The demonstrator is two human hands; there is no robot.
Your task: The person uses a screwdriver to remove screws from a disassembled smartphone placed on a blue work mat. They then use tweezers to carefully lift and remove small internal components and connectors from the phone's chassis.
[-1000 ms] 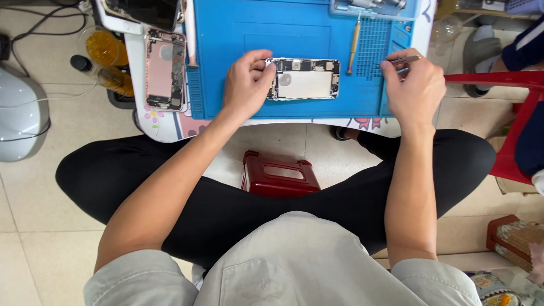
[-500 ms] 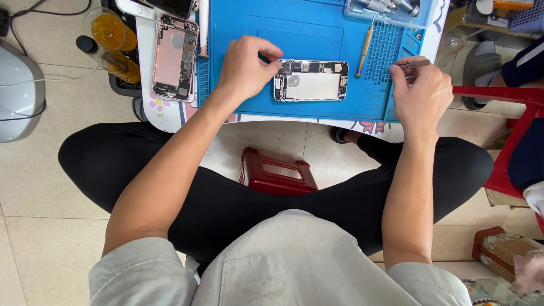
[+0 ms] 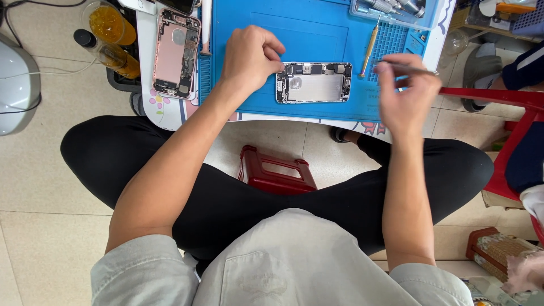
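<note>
My left hand point(image 3: 249, 56) rests on the blue mat point(image 3: 317, 28), its fingers curled down and pressing the left end of the opened phone point(image 3: 313, 83), which lies flat near the mat's front edge with its boards and metal shield facing up. My right hand point(image 3: 405, 93) hovers just right of the phone, fingers pinched shut on a thin metal tool point(image 3: 411, 69) that lies crosswise. My hand is blurred, so I cannot tell which end is the tip; tweezers or a fine driver, I think.

To do this well, I want the left fingers holding the frame by its edge only, clear of the boards, so the phone cannot skate when the tool comes in. The tool should arrive low and slowly, wrist braced on the mat. The yellow-handled screwdriver point(image 3: 368, 48) lies just beside the phone's right end, and I should not knock it. The pink phone housing point(image 3: 174, 54) sits well apart at the worktop's left.
</note>
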